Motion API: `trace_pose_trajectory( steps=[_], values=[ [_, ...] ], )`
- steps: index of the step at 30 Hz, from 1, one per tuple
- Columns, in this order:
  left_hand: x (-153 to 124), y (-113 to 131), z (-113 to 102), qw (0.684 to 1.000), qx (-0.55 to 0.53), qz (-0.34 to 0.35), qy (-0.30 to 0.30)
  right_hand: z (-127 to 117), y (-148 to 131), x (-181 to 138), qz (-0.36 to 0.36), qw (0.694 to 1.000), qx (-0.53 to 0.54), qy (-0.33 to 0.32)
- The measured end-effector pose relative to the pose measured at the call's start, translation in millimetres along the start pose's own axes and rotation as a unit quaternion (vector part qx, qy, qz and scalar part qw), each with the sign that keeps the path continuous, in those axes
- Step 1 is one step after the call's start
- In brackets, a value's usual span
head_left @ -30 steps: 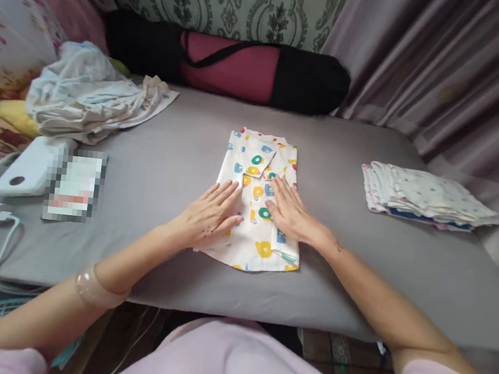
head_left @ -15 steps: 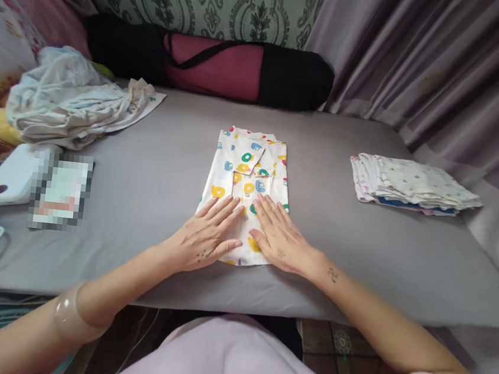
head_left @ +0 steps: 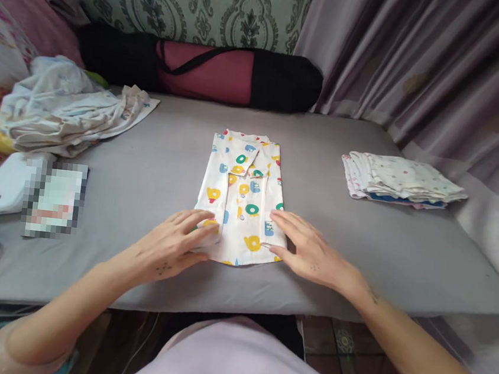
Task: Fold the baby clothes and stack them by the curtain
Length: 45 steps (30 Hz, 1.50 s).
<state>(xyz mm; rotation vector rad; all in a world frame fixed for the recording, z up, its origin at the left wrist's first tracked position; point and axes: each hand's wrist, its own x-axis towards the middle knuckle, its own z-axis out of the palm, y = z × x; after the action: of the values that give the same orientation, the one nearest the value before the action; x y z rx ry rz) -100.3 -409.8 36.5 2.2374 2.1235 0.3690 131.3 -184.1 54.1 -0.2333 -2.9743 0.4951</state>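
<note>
A small white shirt (head_left: 248, 196) with yellow, green, blue and red prints lies folded flat in front of me, its sides and sleeves turned in over the front and its collar at the far end. My left hand (head_left: 182, 236) is at its lower left edge, thumb and fingers apart, the fingertips over the cloth. At the lower right edge is my right hand (head_left: 305, 246), also with thumb and fingers apart and the fingertips at the folded sleeve. Neither hand is closed on the fabric.
A stack of folded clothes (head_left: 404, 179) lies at the right. Heaped clothes (head_left: 68, 108) are at the left, near a white device (head_left: 6, 185) and a blurred packet (head_left: 54, 202). A long black and maroon bag (head_left: 203, 72) lies along the back of the grey-covered surface (head_left: 309, 294).
Both hands have moved outward from the middle of the shirt to its lower side edges, the fingers now more curved. More of the shirt's front shows. The view has shifted slightly.
</note>
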Motion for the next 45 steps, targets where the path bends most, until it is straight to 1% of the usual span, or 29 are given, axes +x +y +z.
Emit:
trace_pose_trajectory(
  steps=[2,5,8,13,17,20,23,25,29,32,35,37,39,41,42,44,45],
  values=[
    [-9.2,-3.1,-3.9,1.0,0.006,0.004,0.008,-1.7,2.9,-14.5,-0.021,1.0,-0.017,-0.006],
    [-15.2,-3.5,-4.2,0.999,0.001,0.046,-0.002,3.1,5.0,-26.0,-0.058,0.997,-0.038,-0.018],
    [-16.8,-1.4,-4.1,0.997,-0.001,0.072,-0.018,9.1,5.1,-28.2,-0.086,0.994,-0.064,-0.006],
    [-21.3,-0.2,-6.7,0.995,0.019,0.083,-0.054,12.4,2.6,-30.9,-0.121,0.986,-0.117,0.002],
    [-20.4,-1.0,-6.1,0.994,0.031,0.095,-0.046,10.5,2.2,-31.5,-0.137,0.981,-0.136,-0.005],
    [-15.8,-2.9,-6.1,0.996,0.018,0.087,-0.027,6.6,4.2,-27.1,-0.135,0.983,-0.122,-0.009],
    [-10.4,-7.2,-11.0,0.997,-0.021,0.069,-0.002,-0.6,8.2,-18.8,-0.113,0.992,-0.063,-0.005],
    [-5.8,-11.3,-17.5,0.997,-0.064,0.045,0.013,-6.5,11.8,-11.3,-0.091,0.996,-0.007,0.012],
    [10.1,-22.2,-33.2,0.984,-0.166,-0.049,0.045,-16.7,20.1,8.4,-0.035,0.991,0.107,0.077],
    [29.2,-34.6,-41.5,0.965,-0.22,-0.133,0.057,-21.8,28.0,25.7,0.034,0.979,0.177,0.094],
    [51.2,-53.1,-42.1,0.943,-0.273,-0.179,0.07,-22.9,40.2,44.7,0.09,0.966,0.224,0.092],
    [65.0,-68.4,-37.3,0.928,-0.31,-0.189,0.079,-19.7,51.5,57.8,0.11,0.956,0.254,0.095],
    [76.0,-83.3,-29.4,0.921,-0.329,-0.195,0.073,-13.0,64.1,69.9,0.12,0.947,0.284,0.093],
    [83.3,-94.6,-20.2,0.928,-0.302,-0.204,0.072,-4.6,75.1,78.8,0.127,0.945,0.286,0.093],
    [85.2,-97.8,-15.8,0.937,-0.26,-0.217,0.085,-0.5,78.9,81.3,0.137,0.949,0.264,0.103],
    [86.0,-98.2,-8.3,0.95,-0.137,-0.246,0.134,6.4,81.6,82.3,0.157,0.963,0.168,0.138],
    [85.0,-95.4,-5.4,0.953,-0.074,-0.249,0.155,8.9,80.3,81.1,0.158,0.969,0.109,0.156]
  ],
)
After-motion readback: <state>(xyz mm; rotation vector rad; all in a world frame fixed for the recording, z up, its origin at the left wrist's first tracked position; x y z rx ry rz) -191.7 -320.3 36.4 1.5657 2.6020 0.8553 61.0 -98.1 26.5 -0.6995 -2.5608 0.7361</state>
